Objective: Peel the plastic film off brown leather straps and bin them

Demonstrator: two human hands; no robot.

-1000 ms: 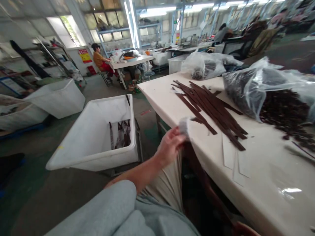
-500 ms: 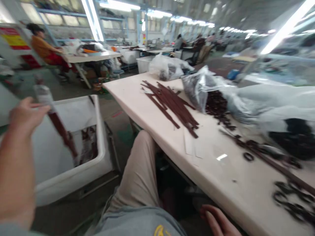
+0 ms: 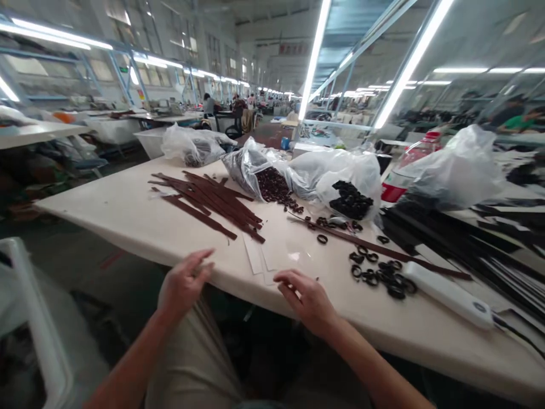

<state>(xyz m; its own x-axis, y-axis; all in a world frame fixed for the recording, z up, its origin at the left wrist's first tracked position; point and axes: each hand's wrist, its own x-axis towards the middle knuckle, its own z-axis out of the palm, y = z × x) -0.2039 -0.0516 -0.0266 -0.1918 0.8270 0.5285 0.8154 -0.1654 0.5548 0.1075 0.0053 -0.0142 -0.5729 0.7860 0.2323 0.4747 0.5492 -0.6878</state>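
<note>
Beige trousers (image 3: 187, 363) show under the counter (image 3: 114, 204), with a white tub (image 3: 42, 324) beside its left end. Both bare hands are empty at the counter's near edge: the left hand (image 3: 183, 284) has its thumb and fingers apart, while the right hand (image 3: 309, 301) has bent fingers with a gap to the thumb. Whether either touches the counter, I cannot tell. Just beyond, between the hands, lie white papers (image 3: 254, 255). Toward the right end, near the near edge, are loose black rings (image 3: 390, 277) and a white corded tool (image 3: 447, 292). Farther in, to the left, brown strips (image 3: 217, 201) lie in a loose pile; one long strip (image 3: 383, 247) slants past the rings. Clear plastic bags (image 3: 264, 162) of dark pieces line the far edge, with a bottle (image 3: 395, 184) to their right. Beyond, a person (image 3: 208, 105) sits under strip lights (image 3: 315, 57).
</note>
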